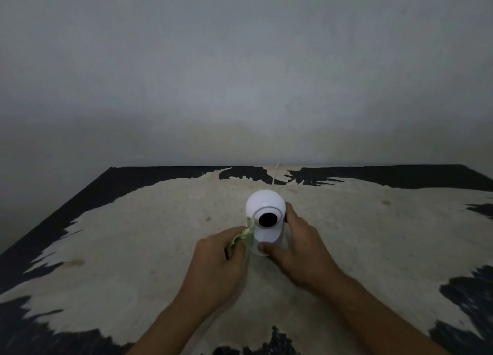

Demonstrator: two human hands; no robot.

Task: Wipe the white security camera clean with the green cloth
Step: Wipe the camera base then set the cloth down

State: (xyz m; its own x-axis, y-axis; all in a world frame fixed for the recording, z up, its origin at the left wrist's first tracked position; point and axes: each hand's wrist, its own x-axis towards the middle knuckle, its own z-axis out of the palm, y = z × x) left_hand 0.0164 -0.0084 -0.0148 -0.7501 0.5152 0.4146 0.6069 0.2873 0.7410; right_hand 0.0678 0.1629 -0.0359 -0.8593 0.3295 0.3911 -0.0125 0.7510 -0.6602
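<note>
left hand [213, 264] pressing green cloth [244, 236], camera [266, 218]

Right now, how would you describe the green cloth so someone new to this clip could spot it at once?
Start at the worn table, pale with black edges, and find the white security camera standing upright near its middle. The green cloth is the small crumpled wad pressed against the camera's left side, bunched in the left hand. It is the only green, soft thing there.
</note>
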